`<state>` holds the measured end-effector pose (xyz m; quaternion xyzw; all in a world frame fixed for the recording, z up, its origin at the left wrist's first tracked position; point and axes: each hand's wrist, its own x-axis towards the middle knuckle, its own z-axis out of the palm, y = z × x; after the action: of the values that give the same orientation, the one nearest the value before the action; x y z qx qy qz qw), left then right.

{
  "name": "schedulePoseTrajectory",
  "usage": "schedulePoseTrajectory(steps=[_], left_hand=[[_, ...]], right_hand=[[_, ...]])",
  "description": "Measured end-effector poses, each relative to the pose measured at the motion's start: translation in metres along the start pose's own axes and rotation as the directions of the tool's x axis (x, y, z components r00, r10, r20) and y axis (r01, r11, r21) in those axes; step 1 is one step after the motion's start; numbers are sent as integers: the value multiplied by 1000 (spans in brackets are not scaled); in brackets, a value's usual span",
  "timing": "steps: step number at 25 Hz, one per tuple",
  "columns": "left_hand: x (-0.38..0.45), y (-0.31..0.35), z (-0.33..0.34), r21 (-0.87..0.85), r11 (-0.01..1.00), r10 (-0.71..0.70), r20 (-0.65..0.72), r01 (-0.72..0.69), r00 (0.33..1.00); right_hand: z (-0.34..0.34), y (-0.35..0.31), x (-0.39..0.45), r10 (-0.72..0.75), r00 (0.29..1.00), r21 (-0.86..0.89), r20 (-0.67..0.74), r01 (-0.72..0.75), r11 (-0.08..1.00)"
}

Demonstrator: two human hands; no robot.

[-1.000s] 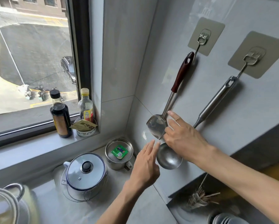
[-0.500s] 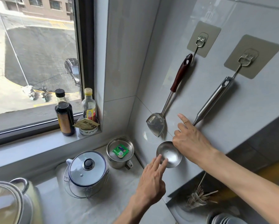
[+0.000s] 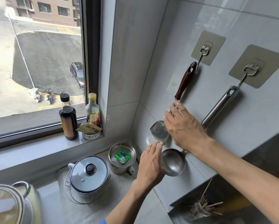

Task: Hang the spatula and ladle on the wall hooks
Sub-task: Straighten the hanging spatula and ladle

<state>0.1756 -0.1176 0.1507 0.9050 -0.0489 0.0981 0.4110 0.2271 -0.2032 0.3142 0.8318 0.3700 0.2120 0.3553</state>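
Observation:
The spatula (image 3: 184, 81), with a dark red-brown handle and steel blade, hangs from the left wall hook (image 3: 205, 49). The all-steel ladle (image 3: 219, 107) hangs from the right wall hook (image 3: 252, 69), its bowl (image 3: 173, 162) low against the tiles. My right hand (image 3: 185, 128) lies flat over the spatula's thin metal shaft, fingers spread, hiding the shaft and the ladle's lower stem. My left hand (image 3: 151, 164) is open, its fingertips and palm edge at the left rim of the ladle bowl.
Below on the counter stand a steel mug (image 3: 113, 165) holding a green packet and a white lidded pot (image 3: 89, 173). A dark sauce bottle (image 3: 68, 117), a clear bottle (image 3: 92, 109) and a small bowl (image 3: 91, 135) sit on the windowsill. A chopstick holder (image 3: 200, 209) is lower right.
My right hand has risen from the ladle's stem to the spatula's shaft. My left hand has moved up against the ladle bowl. Both utensils stay hanging.

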Motion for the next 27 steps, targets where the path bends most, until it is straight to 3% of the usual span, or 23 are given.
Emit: schedulePoseTrajectory(steps=[3, 11, 27], left_hand=[[22, 6, -7, 34, 999, -5, 50, 4, 999], [55, 8, -15, 36, 999, -15, 96, 11, 995], [60, 11, -17, 24, 1000, -19, 107, 17, 994]], right_hand=[[-1, 4, 8, -32, 998, -80, 59, 37, 996], [12, 6, 14, -54, 987, -85, 153, 68, 994], [17, 4, 14, -49, 987, -74, 156, 61, 995]])
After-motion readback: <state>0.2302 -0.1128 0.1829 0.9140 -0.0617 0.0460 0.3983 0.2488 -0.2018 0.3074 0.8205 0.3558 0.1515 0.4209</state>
